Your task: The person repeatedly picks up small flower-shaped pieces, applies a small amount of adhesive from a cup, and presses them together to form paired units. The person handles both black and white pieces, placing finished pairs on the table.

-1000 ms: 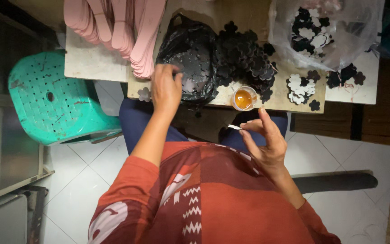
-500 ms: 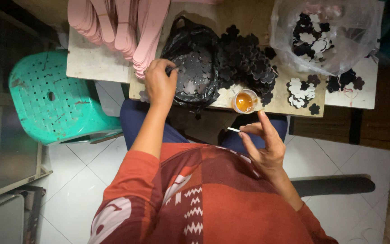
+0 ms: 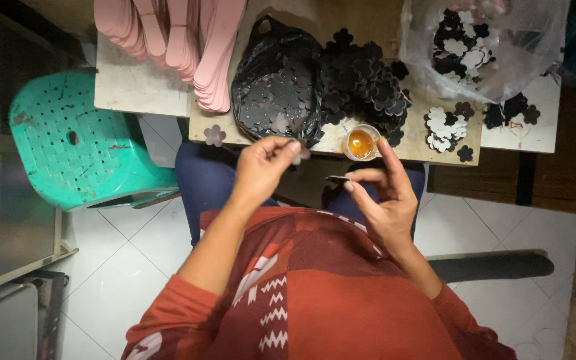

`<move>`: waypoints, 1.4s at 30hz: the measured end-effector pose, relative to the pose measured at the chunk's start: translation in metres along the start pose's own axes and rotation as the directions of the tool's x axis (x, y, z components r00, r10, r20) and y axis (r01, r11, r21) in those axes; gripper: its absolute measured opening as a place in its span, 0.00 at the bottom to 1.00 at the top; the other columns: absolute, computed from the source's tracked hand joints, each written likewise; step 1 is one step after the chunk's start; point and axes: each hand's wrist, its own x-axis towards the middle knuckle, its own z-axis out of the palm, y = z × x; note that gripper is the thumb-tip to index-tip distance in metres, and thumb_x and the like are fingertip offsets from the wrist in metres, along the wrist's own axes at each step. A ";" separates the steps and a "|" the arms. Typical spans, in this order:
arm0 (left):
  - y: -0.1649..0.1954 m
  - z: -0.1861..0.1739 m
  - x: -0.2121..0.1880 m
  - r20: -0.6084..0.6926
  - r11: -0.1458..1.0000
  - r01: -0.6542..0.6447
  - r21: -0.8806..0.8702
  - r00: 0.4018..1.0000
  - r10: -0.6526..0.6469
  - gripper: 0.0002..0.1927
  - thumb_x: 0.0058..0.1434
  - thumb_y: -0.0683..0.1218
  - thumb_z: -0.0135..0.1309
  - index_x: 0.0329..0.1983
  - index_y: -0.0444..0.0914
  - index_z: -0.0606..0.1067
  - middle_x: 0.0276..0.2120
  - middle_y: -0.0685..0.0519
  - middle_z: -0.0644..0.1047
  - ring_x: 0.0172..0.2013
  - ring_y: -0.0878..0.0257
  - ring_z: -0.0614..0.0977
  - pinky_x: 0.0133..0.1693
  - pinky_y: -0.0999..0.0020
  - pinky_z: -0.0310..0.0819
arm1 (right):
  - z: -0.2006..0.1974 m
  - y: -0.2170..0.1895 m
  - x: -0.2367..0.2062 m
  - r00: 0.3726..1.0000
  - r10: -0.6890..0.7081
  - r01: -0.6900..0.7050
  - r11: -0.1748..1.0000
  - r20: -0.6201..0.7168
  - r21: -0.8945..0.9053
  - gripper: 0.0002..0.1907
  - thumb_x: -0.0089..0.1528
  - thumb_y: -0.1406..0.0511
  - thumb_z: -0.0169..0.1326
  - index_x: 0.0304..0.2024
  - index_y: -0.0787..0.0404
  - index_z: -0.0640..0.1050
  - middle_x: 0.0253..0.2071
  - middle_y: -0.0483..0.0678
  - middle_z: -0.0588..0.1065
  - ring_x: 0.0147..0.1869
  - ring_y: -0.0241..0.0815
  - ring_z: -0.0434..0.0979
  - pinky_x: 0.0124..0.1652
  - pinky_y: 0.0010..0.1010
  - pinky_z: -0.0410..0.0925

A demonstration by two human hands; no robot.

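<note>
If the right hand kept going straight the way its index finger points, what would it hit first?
Most likely the small clear cup of orange liquid at the table edge: the right hand points its raised index fingertip just beside the cup's rim. Depth is unclear, so it might pass just beside the cup into the pile of dark flower-shaped cutouts.

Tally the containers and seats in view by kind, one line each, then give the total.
Black plastic bag: 1
Clear plastic bag: 1
Small cup of orange liquid: 1
Green plastic stool: 1
Total: 4
</note>
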 end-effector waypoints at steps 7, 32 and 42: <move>0.000 0.023 -0.026 0.072 0.921 0.185 -0.343 0.983 -0.171 0.12 0.63 0.41 0.59 0.48 0.34 0.77 0.36 0.53 0.83 0.35 0.69 0.83 0.37 0.76 0.78 | 0.008 -0.004 0.002 0.999 0.032 -0.038 0.986 0.039 0.162 0.44 0.63 0.79 0.58 0.78 0.65 0.55 0.47 0.50 0.77 0.49 0.35 0.79 0.50 0.26 0.75; 0.004 0.048 -0.038 0.062 0.946 0.138 -0.295 0.990 -0.126 0.07 0.65 0.41 0.59 0.43 0.33 0.77 0.36 0.52 0.82 0.33 0.70 0.81 0.37 0.75 0.78 | -0.007 -0.019 0.003 0.968 0.249 -0.247 0.943 0.020 0.222 0.40 0.63 0.76 0.58 0.76 0.65 0.59 0.41 0.45 0.78 0.44 0.29 0.75 0.48 0.20 0.70; 0.003 0.047 -0.041 0.181 0.860 0.302 -0.412 0.952 -0.248 0.12 0.68 0.43 0.56 0.52 0.33 0.77 0.42 0.53 0.82 0.42 0.70 0.83 0.44 0.74 0.80 | -0.013 -0.019 0.003 0.965 0.260 -0.256 0.933 0.018 0.254 0.40 0.62 0.77 0.59 0.76 0.67 0.59 0.41 0.45 0.78 0.46 0.30 0.76 0.50 0.21 0.70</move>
